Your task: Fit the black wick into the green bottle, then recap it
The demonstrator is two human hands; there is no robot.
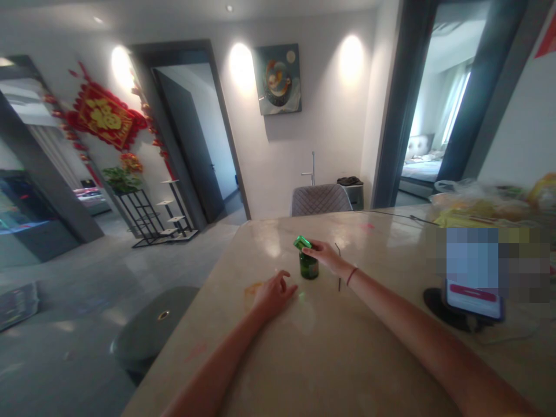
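Bottle: small dark green glass bottle, upright on the tabletop, just left of the right grip
Cap: bright green cap, tilted on the bottle's top (its exact fit is hard to tell)
Right grip: nearly closed, pinching the cap
Left grip: loosely curled, holding nothing, resting just left of the bottle
Far right of the grips: phone, partly blurred

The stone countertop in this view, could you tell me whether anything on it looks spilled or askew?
An orange smear marks the stone countertop beside the left hand, like a spill or stain. The green cap also sits tilted on the green glass bottle, touched by the right hand.
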